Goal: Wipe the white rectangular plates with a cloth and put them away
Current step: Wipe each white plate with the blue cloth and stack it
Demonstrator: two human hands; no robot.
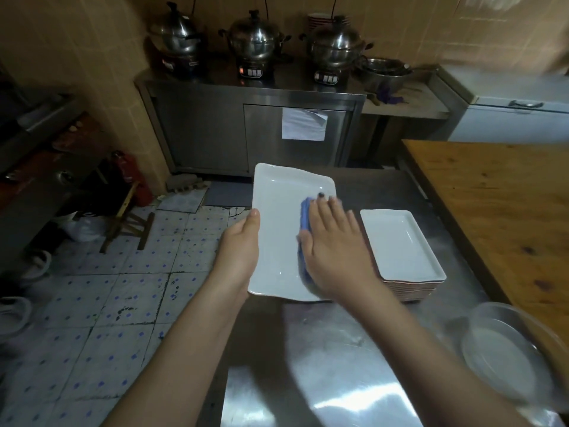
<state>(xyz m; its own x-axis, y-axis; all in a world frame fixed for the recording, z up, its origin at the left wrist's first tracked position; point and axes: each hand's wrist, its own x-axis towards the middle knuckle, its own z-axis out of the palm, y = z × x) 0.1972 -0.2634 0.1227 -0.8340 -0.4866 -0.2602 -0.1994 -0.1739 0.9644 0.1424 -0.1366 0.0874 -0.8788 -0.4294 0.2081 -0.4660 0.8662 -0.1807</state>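
A large white rectangular plate is held over the left edge of the steel table. My left hand grips its left rim, thumb on top. My right hand lies flat on the plate with straight fingers, pressing a blue cloth against the plate's inside; only the cloth's left edge shows from under the palm. To the right, a stack of several smaller white rectangular plates stands on the table.
The steel table runs under my arms, a wooden counter to its right. A round metal pan sits at the near right. Beyond the tiled floor, a steel cabinet carries three lidded pots.
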